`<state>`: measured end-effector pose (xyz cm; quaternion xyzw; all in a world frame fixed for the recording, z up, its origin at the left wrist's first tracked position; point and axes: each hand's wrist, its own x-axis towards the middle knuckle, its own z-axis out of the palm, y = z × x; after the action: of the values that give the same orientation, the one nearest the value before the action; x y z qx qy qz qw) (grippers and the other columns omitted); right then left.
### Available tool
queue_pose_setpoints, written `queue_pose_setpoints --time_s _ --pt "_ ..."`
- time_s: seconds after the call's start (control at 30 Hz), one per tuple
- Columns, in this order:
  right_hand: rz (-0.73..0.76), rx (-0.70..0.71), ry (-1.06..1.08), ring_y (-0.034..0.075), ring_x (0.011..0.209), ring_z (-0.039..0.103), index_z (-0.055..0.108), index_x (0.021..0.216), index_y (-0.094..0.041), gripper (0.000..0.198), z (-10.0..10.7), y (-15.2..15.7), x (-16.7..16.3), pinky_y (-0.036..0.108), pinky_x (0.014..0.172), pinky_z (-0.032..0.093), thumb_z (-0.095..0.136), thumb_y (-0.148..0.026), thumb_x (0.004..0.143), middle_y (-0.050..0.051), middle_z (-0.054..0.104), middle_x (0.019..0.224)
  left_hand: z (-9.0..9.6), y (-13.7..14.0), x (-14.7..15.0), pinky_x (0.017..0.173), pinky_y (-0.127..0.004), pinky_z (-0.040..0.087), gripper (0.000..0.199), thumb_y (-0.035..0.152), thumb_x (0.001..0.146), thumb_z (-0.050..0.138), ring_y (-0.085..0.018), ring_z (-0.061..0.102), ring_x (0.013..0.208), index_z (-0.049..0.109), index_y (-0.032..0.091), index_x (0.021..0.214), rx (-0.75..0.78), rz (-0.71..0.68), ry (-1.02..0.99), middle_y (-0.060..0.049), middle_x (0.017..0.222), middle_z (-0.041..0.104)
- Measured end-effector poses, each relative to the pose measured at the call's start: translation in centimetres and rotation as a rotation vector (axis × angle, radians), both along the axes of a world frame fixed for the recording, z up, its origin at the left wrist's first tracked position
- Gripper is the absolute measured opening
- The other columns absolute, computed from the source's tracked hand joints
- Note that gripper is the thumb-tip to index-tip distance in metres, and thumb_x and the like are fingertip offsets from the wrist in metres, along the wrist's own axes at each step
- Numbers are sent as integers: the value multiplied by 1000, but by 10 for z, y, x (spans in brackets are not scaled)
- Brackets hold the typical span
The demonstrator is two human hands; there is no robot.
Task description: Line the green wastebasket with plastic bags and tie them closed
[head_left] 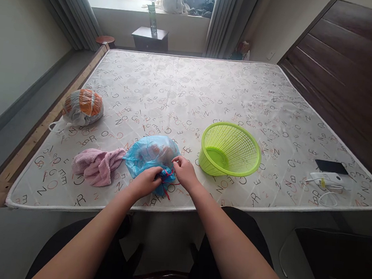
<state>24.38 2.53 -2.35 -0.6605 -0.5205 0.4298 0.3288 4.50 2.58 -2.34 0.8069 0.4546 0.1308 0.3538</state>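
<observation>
A blue plastic bag [149, 151] lies near the mattress's front edge, with reddish-brown contents showing dimly through it. My left hand [147, 182] is closed around the bag's gathered neck. Red string [169, 172] is looped about that neck, and a loose end hangs below it. Just to the right, my right hand [184, 171] has its thumb and finger pinched together at the string; the strand between the fingertips is barely visible. A pink towel [98, 167] lies crumpled left of the bag. A green plastic basket [230, 151] stands tilted to the right of my hands.
On the letter-printed mattress [191, 91], an orange-and-white wrapped bundle [84, 106] sits at the left edge. A dark phone [330, 166] and a white device with a cable [327, 178] lie at the right. A bottle [152, 19] stands on a nightstand [149, 38] beyond.
</observation>
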Motion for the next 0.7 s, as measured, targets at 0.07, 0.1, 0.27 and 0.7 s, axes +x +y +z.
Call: queue_pose_setpoints --time_s 0.07,0.1,0.27,0.7 --pt "13 10 -14 17 69 59 68 95 -22 18 -1 0 0 28 69 43 52 -27 89 -1 65 73 0 0 0 72 -32 45 15 14 85 53 -20 60 79 65 21 91 -6 -11 18 -3 87 67" --pt "17 14 -17 17 70 59 68 95 -22 18 -1 0 0 28 70 43 52 -26 89 -1 66 74 0 0 0 71 -31 45 14 14 85 53 -20 60 78 65 22 90 -7 -14 24 -3 86 67" --pt "41 14 -42 16 72 60 68 95 -22 16 -2 0 -1 28 72 42 53 -23 90 0 68 80 -1 -1 1 69 -30 43 12 14 85 54 -20 60 77 62 22 85 5 -26 51 -2 82 65" --pt "157 21 -102 17 80 62 69 97 -22 17 -6 -4 -4 28 74 42 53 -18 92 2 71 88 -6 -5 2 65 -28 42 13 16 87 55 -21 64 73 66 23 86 -74 -78 128 -3 81 70"
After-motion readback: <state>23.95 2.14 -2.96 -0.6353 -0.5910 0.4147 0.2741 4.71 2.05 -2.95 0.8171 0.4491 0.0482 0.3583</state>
